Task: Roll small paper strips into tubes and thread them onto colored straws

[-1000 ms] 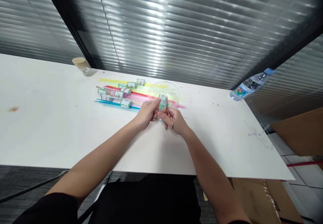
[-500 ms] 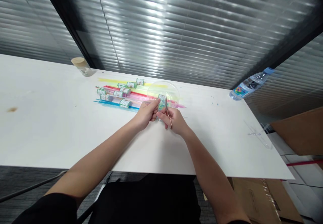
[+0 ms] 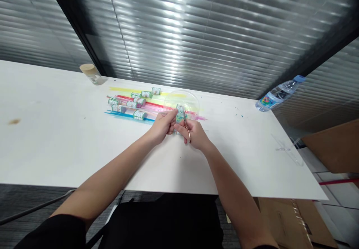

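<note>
White counter (image 3: 56,140) against glass wall with closed slatted blinds (image 3: 196,28), light streaking them; dark carpet floor (image 3: 22,200); cardboard boxes (image 3: 328,144) right.

I work in what looks like an office: a long white table (image 3: 70,144) set against glass partition walls (image 3: 213,36) backed by closed horizontal blinds, with dark frames between the panes. Grey carpet (image 3: 25,200) shows under the table's near edge, cardboard boxes (image 3: 331,148) sit to my right, and a water bottle (image 3: 279,94) lies on the tabletop.

Left hand (image 3: 162,126) pinching small bundle (image 3: 179,115); right hand (image 3: 196,135) gripping scissors (image 3: 186,125)
</note>
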Action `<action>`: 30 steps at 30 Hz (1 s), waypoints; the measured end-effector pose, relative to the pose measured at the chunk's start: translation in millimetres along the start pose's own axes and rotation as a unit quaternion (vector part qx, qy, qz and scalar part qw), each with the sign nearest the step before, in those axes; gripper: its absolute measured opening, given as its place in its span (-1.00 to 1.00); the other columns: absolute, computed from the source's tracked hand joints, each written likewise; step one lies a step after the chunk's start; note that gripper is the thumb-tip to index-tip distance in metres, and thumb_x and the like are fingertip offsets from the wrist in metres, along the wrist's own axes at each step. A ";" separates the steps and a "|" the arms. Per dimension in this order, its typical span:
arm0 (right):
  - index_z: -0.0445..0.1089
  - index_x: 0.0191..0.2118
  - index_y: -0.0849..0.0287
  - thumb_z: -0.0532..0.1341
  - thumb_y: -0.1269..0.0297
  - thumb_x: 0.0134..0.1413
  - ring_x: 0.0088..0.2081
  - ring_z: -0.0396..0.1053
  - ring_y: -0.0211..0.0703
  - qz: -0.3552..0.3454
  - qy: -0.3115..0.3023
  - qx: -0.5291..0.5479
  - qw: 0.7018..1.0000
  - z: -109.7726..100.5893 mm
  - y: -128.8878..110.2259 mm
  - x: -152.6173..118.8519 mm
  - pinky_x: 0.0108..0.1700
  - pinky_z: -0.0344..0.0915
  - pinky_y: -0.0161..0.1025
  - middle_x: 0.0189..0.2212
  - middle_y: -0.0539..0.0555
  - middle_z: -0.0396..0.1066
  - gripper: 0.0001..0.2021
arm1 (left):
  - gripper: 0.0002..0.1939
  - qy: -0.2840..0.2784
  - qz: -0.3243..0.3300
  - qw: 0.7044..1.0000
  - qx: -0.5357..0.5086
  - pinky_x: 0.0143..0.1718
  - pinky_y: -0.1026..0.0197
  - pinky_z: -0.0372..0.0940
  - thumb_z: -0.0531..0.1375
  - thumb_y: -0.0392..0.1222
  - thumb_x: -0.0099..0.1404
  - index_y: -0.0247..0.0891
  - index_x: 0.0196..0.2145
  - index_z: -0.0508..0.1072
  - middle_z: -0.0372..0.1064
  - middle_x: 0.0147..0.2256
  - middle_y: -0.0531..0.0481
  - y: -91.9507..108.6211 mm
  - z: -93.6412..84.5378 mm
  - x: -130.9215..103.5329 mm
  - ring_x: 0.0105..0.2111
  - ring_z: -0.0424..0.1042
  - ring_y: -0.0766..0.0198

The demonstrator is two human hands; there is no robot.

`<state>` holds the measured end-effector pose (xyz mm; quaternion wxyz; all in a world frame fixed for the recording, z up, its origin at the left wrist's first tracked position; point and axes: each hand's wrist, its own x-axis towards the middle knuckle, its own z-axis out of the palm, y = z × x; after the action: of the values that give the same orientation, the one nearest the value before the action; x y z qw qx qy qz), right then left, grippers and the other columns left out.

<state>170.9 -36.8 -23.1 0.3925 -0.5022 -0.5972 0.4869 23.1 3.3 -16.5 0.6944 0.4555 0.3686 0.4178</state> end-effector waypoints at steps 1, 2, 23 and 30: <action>0.18 -0.46 0.13 0.32 -0.05 0.01 -0.67 0.19 -0.33 0.000 0.000 -0.001 1.000 0.0 -0.4 -0.1 -0.58 0.11 -0.32 -0.65 -0.14 0.16 -0.60 | -0.44 0.003 -0.001 1.000 -0.003 -0.70 0.39 -0.22 0.25 0.08 0.19 -0.23 -0.65 -0.02 -0.17 -0.69 0.23 0.4 0.5 0.1 -0.71 -0.16 0.55; 0.18 -0.46 0.13 0.32 -0.04 0.01 -0.67 0.20 -0.33 0.000 0.000 -0.001 1.000 0.1 -0.5 -0.1 -0.58 0.11 -0.32 -0.65 -0.14 0.16 -0.60 | -0.44 0.005 -0.002 1.000 -0.006 -0.71 0.39 -0.22 0.25 0.08 0.19 -0.23 -0.64 -0.01 -0.17 -0.69 0.23 0.8 1.1 0.2 -0.71 -0.16 0.55; 0.19 -0.47 0.14 0.33 -0.06 -0.01 -0.67 0.19 -0.34 -0.002 -0.006 0.010 1.000 -0.2 0.6 0.1 -0.59 0.11 -0.33 -0.66 -0.15 0.17 -0.59 | -0.45 0.011 0.001 1.000 -0.002 -0.71 0.39 -0.21 0.26 0.05 0.20 -0.24 -0.66 0.02 -0.15 -0.69 0.22 3.3 2.8 -1.6 -0.71 -0.15 0.54; 0.21 -0.48 0.14 0.33 -0.05 -0.01 -0.69 0.19 -0.33 -0.003 -0.011 -0.002 1.000 -0.3 -0.2 -0.2 -0.60 0.12 -0.33 -0.70 -0.15 0.17 -0.60 | -0.46 0.026 0.002 1.000 -0.003 -0.71 0.39 -0.20 0.26 0.03 0.20 -0.23 -0.66 0.01 -0.16 -0.69 0.22 3.0 3.6 -1.0 -0.71 -0.14 0.54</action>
<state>171.2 -36.9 -22.9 0.3867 -0.4959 -0.6040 0.4895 25.2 1.9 -12.5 0.6855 0.4430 0.3842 0.4316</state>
